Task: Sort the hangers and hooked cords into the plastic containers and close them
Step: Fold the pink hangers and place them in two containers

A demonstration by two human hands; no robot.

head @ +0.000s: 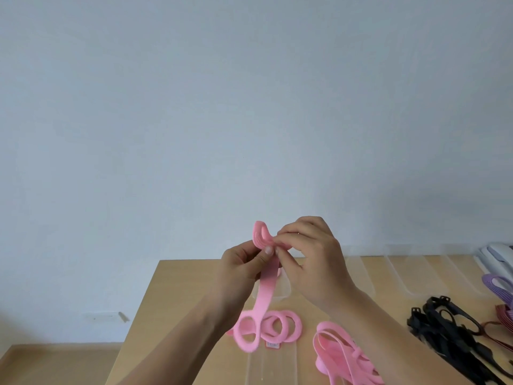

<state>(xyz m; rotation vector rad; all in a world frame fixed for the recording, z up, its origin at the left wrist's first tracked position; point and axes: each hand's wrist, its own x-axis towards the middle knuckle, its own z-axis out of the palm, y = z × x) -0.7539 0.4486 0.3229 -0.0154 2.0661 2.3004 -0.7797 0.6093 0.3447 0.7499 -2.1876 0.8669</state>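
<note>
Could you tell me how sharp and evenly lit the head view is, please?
Head view: soft, even light, faint shadows on the table; the lower loop of the pink strap is motion-blurred; the left hand and right hand look sharper; the clear containers barely show.

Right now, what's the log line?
left hand: pinches pink strap | right hand: pinches pink strap | other pink straps: on table

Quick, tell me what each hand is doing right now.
Left hand: closed, pinching the pink strap just below its top loop.
Right hand: closed, fingers curled on the same strap's top end.
</note>
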